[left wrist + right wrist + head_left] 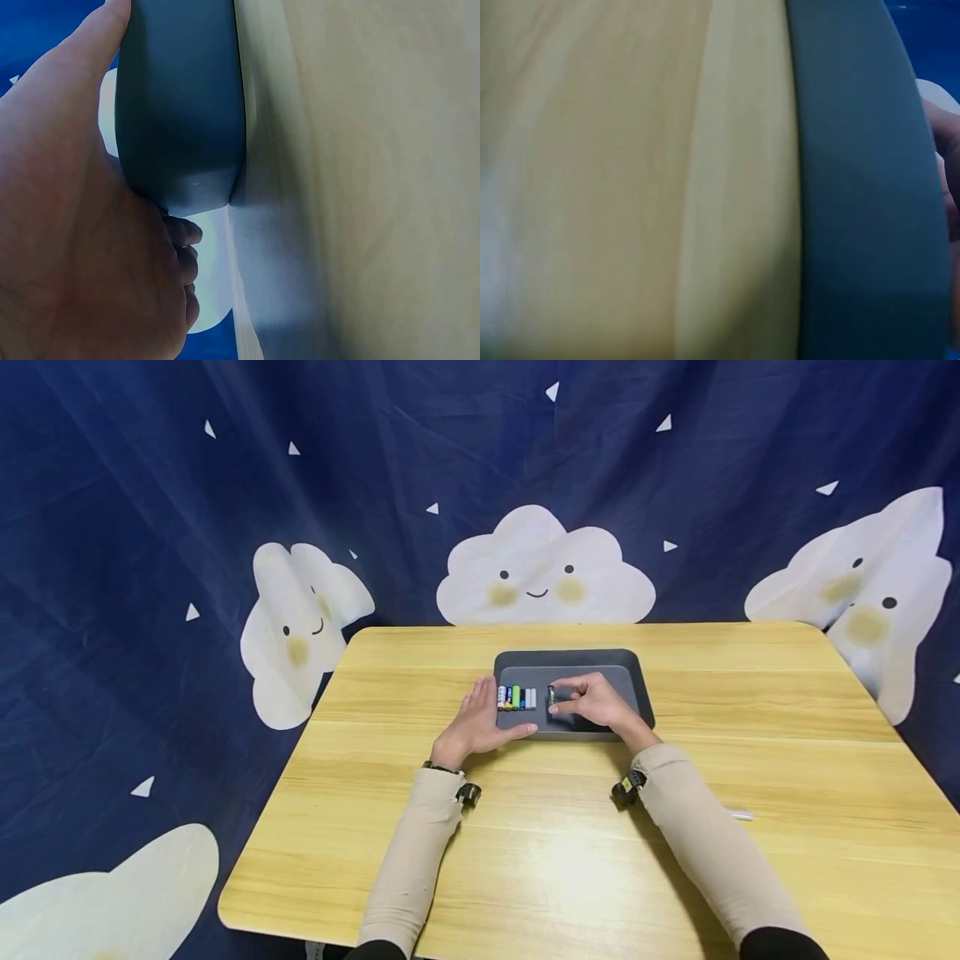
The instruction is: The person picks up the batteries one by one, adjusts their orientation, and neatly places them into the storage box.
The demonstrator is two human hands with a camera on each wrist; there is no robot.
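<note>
A dark grey rectangular tray (566, 657) lies on the wooden table in the head view. On its left side stands a row of several batteries (516, 697), side by side, in white, blue, green and grey. My right hand (597, 700) is over the tray and pinches a dark battery (551, 695) between thumb and forefinger, to the right of the row. At the tray's left front corner, my left hand (477, 720) rests with straight fingers along the side and its thumb along the front rim. The left wrist view shows this hand (82, 195) against the tray's outer wall (180, 97).
Right of the right forearm, a small white object (741, 815) lies on the table (540, 860), partly hidden by the sleeve. Behind the table hangs a dark blue curtain (480, 443) with white clouds. The right wrist view mostly shows the tabletop and the tray's wall (866, 187).
</note>
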